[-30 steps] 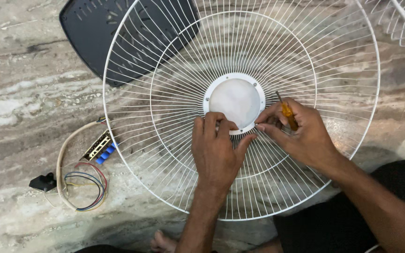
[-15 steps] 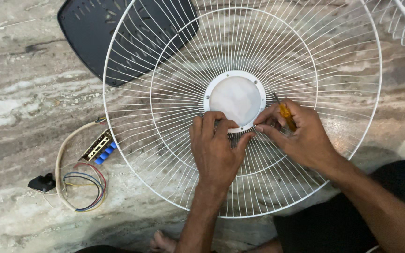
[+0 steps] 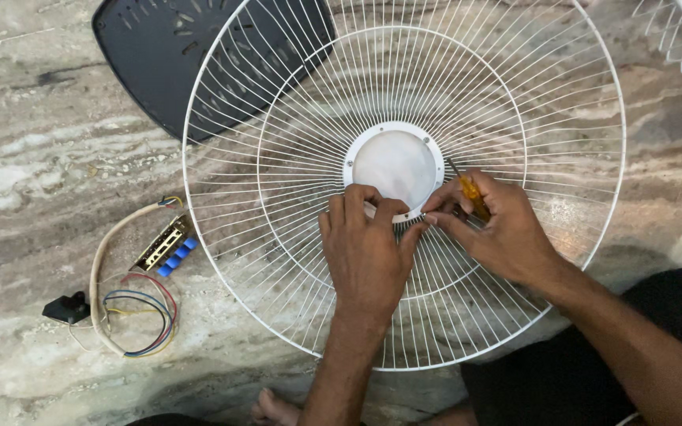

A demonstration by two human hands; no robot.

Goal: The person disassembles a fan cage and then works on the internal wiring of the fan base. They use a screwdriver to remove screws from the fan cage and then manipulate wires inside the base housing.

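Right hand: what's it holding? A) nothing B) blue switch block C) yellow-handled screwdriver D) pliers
C: the right hand grips a yellow-handled screwdriver at the rim of the white hub of the fan guard; the switch block lies on the floor to the left.
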